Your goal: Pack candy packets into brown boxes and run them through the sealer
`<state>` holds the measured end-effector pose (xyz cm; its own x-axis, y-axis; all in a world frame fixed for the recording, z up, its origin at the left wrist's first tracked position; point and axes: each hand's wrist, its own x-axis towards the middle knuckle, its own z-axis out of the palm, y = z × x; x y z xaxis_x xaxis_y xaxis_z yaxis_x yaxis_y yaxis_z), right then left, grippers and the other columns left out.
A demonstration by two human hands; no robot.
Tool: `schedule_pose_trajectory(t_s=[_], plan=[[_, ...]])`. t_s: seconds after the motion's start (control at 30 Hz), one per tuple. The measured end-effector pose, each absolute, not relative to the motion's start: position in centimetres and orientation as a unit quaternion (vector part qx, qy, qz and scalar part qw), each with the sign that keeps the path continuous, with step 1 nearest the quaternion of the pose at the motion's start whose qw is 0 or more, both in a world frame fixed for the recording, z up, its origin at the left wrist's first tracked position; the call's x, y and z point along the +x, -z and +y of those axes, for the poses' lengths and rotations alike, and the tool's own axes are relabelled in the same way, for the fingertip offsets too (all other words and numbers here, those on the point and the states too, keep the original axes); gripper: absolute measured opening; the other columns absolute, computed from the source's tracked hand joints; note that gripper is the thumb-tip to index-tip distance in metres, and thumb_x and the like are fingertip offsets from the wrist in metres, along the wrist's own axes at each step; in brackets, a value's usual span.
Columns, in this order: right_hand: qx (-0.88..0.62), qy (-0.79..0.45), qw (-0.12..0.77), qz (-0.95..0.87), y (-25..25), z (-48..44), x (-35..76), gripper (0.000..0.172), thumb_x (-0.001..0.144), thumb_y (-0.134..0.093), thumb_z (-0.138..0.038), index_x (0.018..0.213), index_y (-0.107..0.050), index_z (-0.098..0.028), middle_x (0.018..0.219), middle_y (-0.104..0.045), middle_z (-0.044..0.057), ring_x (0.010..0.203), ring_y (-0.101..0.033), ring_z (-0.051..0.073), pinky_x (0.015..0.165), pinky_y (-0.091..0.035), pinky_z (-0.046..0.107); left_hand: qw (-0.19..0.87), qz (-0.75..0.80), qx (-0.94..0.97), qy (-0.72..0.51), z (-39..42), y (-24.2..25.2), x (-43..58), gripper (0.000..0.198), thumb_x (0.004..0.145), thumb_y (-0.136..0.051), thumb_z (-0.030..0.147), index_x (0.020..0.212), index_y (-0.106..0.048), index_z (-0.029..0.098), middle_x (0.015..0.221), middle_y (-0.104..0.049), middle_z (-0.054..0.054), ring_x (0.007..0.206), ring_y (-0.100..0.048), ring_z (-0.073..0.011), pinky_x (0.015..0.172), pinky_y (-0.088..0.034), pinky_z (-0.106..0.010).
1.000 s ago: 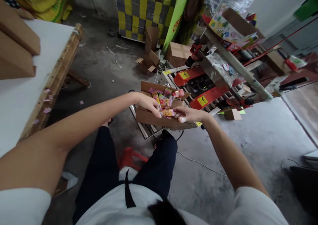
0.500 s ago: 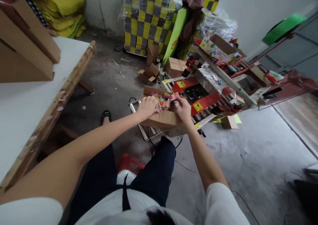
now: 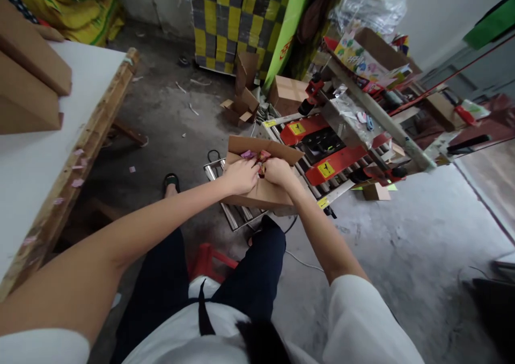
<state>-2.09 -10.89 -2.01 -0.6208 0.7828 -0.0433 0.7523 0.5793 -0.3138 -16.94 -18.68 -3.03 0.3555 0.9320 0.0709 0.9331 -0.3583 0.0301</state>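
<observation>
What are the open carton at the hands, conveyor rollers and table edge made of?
Open carton: matte brown cardboard, by its folding flaps. Conveyor rollers: shiny metal, by bright streaks along them; exact metal unclear. Table edge: probably rough wood, by its brown, uneven face.

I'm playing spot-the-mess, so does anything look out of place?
Yes. Pale scraps lie strewn on the floor beside the white-topped table, and pink bits dot its wooden edge. They look odd because they seem dropped, not placed.
</observation>
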Motion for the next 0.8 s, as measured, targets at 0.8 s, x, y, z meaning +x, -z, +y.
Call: schedule_pose_trajectory(t_s=[0.8], plan=[[-0.427, 0.004, 0.261, -0.866, 6.5, -19.9, 3.0, 0.029, 0.097, -0.049, -0.037, 0.113, -0.065, -0.019, 0.108, -0.064, 0.014, 0.113, -0.056, 0.030, 0.115, -0.037, 0.051, 0.003, -0.380, -0.914, 0.141, -22.3, 2.5, -16.1, 0.034, 0.103, -0.039, 0.025, 0.114, -0.071, 0.022, 0.114, -0.073, -0.010, 0.103, -0.068, -0.0212, 0.090, -0.051, -0.033]])
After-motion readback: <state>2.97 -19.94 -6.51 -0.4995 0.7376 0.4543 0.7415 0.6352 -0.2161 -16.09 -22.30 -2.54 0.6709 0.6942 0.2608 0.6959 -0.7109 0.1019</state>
